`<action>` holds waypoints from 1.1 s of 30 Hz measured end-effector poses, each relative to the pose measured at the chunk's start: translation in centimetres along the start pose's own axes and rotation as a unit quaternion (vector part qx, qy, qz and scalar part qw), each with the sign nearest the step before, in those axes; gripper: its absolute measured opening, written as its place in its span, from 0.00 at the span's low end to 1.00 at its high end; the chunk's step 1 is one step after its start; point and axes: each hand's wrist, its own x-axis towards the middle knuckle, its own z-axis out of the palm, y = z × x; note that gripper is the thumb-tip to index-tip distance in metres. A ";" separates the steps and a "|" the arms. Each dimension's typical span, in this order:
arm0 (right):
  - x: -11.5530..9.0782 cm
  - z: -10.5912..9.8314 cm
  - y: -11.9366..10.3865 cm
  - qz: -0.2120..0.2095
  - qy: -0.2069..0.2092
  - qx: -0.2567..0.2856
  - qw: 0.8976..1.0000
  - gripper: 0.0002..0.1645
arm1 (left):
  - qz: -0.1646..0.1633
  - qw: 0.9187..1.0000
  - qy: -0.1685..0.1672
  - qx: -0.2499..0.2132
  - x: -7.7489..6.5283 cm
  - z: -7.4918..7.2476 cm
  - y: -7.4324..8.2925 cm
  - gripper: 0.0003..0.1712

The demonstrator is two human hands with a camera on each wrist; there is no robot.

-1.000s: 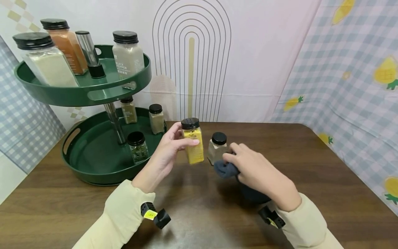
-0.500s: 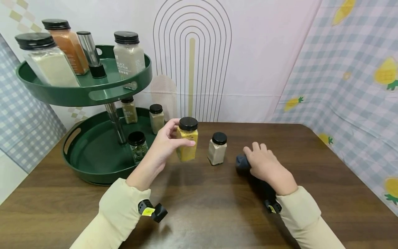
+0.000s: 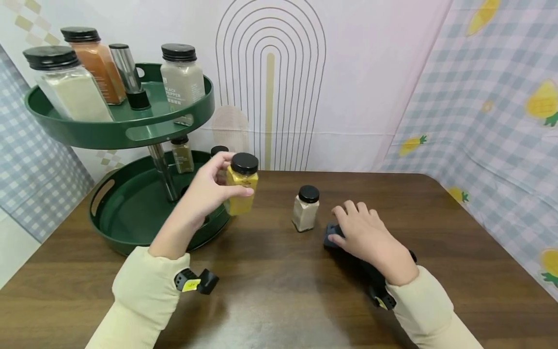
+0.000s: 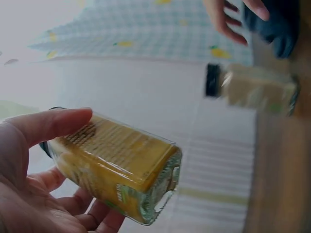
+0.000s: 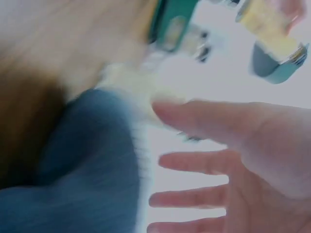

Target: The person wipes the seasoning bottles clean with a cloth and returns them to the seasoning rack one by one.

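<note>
My left hand [image 3: 201, 195] grips a glass spice jar of yellow powder [image 3: 242, 190] with a black lid, held in the air in front of the green lower tray [image 3: 131, 240]. In the left wrist view the thumb lies along one side of this yellow jar [image 4: 121, 158], with fingers behind it. A smaller-looking jar of beige powder [image 3: 304, 212] stands upright on the table between my hands. To its right, my right hand [image 3: 368, 235] hovers with spread fingers over a dark blue-grey cloth [image 3: 332, 237]. The right wrist view, blurred, shows straight fingers beside the cloth [image 5: 92, 160].
A two-tier green rack stands at left. Its upper tray [image 3: 104, 134] bears several large black-lidded jars and a metal post [image 3: 128, 75]. On the lower tray a jar [image 3: 183, 157] shows at the back; others are mostly hidden behind my left hand. A printed cloth backdrop [image 3: 357, 87] closes the rear.
My left hand has carried the yellow jar leftward, away from the beige jar and toward the rack. My right hand has moved right with the cloth, then spread its fingers and let go.
</note>
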 end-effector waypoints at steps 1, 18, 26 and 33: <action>-0.3 -0.4 -0.8 -0.013 0.044 -0.012 0.999 0.32 | -0.001 1.000 0.004 0.007 -0.1 -0.6 0.1 0.33; 3.5 -0.1 -18.0 -0.317 0.033 0.014 0.948 0.29 | -0.030 0.999 0.032 0.021 -1.6 -6.8 0.6 0.40; 5.8 2.3 -20.1 -0.310 0.087 -0.006 0.947 0.32 | -0.030 0.998 0.030 0.040 -1.6 -7.2 0.4 0.42; 6.2 2.9 -19.6 -0.299 0.080 0.008 0.951 0.32 | -0.029 0.998 0.006 0.060 -1.5 -7.5 0.5 0.42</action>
